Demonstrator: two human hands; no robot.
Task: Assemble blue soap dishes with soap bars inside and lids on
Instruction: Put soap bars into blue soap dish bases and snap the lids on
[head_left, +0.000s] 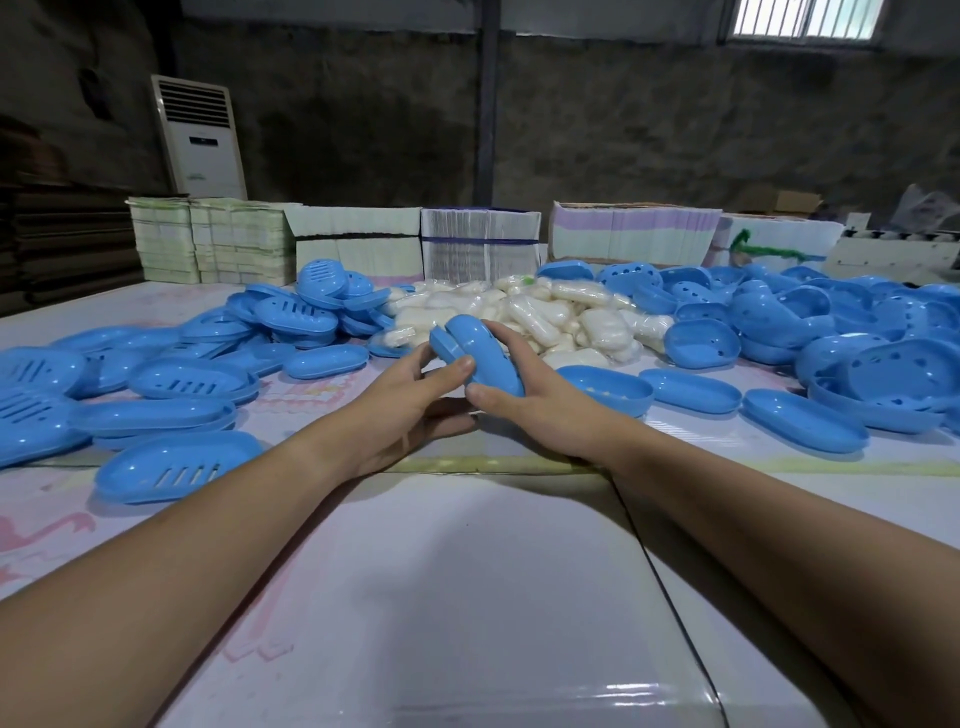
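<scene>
Both hands meet at table centre, just in front of the heap of white wrapped soap bars (524, 317). The right hand (524, 405) has fingers curled over and thumb under a smooth blue oval plastic soap dish shell (483, 353), held tilted on edge; a second blue plastic shell piece (444, 345) sits against its left side, apparently the mating half, not seated flush. The left hand (410, 400) has its thumb pressed on the shell's lower edge, fingers loosely curled beneath; whether they bear on the dish can't be told. Whether a bar is inside is hidden. Slotted blue plastic trays (182, 382) are piled left, perforated blue shells (831, 332) right, one closed blue oval case (327, 361) lies near left of the hands. Judgement: the shells look thin, light, stiff and glossy, so likely slippery; best gripped across the long sides near the rim, thumbs squeezing the seam evenly so the halves snap without skewing. Wrapped bars probably slide easily.
</scene>
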